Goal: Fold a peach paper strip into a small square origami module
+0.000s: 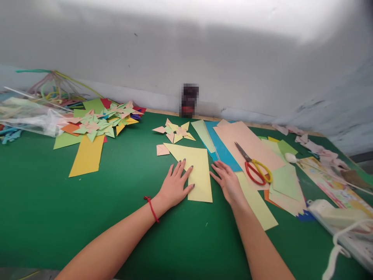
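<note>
A pale yellow sheet of paper lies in front of me, one corner folded over so that a triangular flap points to the upper left. My left hand, with a red cord at the wrist, rests flat on the sheet's left side, fingers spread. Beside the sheet's right edge is my right hand, its fingers stretched out near the blue paper; whether it touches the yellow sheet I cannot tell. Just beyond the sheet sit a small folded pink square and folded paper stars.
Scissors with red and yellow handles lie on pink paper to the right. Several folded stars are heaped at the back left, near clear plastic bags. A white cable runs along the right edge of the green table.
</note>
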`<act>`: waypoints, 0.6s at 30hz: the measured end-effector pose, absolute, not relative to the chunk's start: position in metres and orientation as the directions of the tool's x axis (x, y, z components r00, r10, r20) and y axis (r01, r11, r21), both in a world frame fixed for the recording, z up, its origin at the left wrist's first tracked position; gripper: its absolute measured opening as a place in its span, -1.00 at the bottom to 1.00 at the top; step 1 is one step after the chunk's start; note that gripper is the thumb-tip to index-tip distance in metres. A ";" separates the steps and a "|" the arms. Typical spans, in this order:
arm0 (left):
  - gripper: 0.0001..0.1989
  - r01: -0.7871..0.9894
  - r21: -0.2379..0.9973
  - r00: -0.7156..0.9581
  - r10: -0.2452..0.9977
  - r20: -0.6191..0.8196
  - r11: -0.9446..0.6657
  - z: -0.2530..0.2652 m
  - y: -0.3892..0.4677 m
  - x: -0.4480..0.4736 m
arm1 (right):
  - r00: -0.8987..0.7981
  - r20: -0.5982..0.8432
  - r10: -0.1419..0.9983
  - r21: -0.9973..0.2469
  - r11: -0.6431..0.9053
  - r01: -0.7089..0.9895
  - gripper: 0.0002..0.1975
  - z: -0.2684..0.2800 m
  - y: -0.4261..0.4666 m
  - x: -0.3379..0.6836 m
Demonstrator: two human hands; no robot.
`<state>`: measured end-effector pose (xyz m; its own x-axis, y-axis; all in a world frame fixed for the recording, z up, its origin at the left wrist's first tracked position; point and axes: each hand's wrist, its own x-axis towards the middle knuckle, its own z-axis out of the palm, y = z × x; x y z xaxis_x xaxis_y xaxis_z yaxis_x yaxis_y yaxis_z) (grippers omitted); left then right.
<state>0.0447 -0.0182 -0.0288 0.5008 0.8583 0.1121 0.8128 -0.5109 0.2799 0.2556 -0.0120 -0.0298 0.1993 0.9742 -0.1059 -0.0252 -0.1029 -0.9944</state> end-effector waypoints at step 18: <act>-0.58 0.793 0.381 0.311 0.853 0.419 -0.476 -0.001 -0.007 0.023 | 0.023 -0.289 0.957 -0.957 -0.287 -0.048 -0.66 -0.012 -0.016 0.242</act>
<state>0.0230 -0.0072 -0.0014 0.3106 0.8531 0.4192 0.7927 -0.4758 0.3810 0.2423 -0.0160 -0.0121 0.0229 0.9572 -0.2886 -0.0477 -0.2873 -0.9566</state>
